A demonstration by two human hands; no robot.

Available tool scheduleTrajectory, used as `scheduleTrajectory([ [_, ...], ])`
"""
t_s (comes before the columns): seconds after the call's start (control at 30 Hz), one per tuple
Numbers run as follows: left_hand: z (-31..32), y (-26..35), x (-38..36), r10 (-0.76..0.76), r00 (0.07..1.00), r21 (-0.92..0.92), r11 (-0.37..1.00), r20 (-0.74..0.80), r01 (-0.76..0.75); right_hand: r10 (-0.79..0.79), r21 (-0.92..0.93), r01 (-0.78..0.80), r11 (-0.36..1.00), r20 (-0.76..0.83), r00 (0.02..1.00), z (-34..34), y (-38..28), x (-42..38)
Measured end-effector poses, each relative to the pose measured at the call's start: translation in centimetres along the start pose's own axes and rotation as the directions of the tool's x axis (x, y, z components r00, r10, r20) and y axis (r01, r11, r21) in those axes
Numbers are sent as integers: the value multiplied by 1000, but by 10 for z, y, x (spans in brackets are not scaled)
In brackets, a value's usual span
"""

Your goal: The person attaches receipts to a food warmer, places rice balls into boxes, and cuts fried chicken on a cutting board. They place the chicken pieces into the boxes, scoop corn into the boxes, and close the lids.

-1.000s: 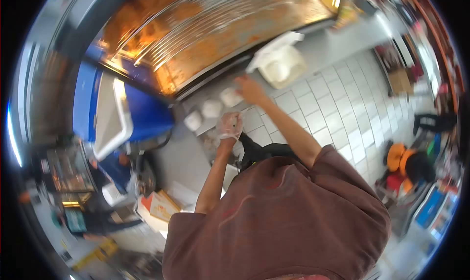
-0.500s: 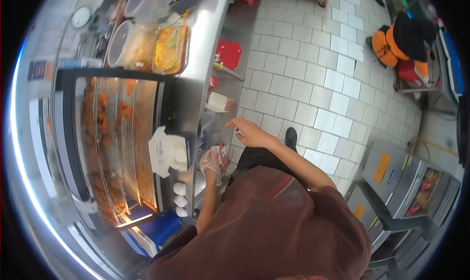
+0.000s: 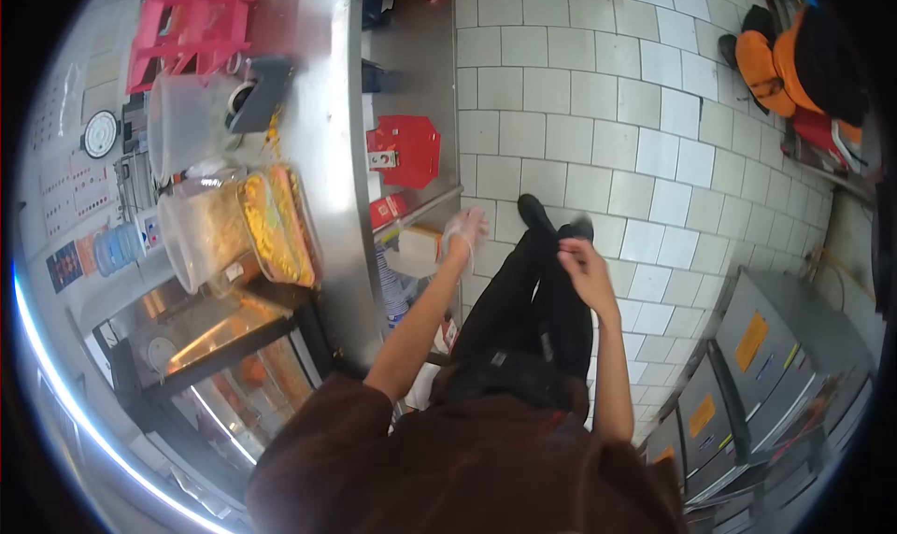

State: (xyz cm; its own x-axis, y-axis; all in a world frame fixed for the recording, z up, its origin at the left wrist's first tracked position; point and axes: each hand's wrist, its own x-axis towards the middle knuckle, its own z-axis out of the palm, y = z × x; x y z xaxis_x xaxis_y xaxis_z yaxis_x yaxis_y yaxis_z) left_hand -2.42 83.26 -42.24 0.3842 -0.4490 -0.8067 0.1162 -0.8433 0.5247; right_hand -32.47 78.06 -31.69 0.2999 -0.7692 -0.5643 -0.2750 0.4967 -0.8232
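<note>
My left hand (image 3: 466, 232), in a clear plastic glove, is raised over the edge of the lower shelf with its fingers stretched and nothing seen in them. Just beside it, a white and tan carton (image 3: 419, 250) rests on the shelf. My right hand (image 3: 587, 270) hangs over my legs above the floor; its fingers are loosely bent and apart, slightly blurred, with nothing visible in them. Near my left hand, on the same shelf, are a red box (image 3: 387, 209) and a larger red folded carton (image 3: 420, 151).
A steel counter (image 3: 333, 160) at left carries plastic tubs (image 3: 193, 230), a tray of yellow food (image 3: 271, 226) and a pink rack (image 3: 192, 29). A lit glass food cabinet (image 3: 248, 384) stands lower left. Grey appliances (image 3: 757, 347) line the right. A person in orange (image 3: 780, 67) is upper right.
My view and body have shifted along the counter, away from the food cabinet. My left hand has risen from the shelf beneath the white box, and my right hand has swung right over my legs.
</note>
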Motion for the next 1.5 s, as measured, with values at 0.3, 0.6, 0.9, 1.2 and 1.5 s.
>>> scheduleTrajectory([
  [0.3, -53, 148, 338, 308, 905, 679, 734, -295, -29, 672, 450, -500, 739, -442, 595, -65, 196, 13],
  [0.6, -304, 191, 515, 721, 492, 871, 361, -488, 335, 508, 209, -471, 857, -188, 841, -49, 323, 232],
  [0.9, -273, 209, 582, 685, 626, 908, 407, -374, 97, 442, -179, -484, 856, -230, 867, -60, 146, 387],
  [1.2, -28, 233, 519, 381, 660, 585, 804, -647, 110, -269, -42, 294, 955, 296, 916, 125, -47, 624],
  [1.5, 29, 232, 475, 602, 680, 576, 755, -420, -313, 225, -355, -73, 932, 410, 884, 318, -161, 662],
])
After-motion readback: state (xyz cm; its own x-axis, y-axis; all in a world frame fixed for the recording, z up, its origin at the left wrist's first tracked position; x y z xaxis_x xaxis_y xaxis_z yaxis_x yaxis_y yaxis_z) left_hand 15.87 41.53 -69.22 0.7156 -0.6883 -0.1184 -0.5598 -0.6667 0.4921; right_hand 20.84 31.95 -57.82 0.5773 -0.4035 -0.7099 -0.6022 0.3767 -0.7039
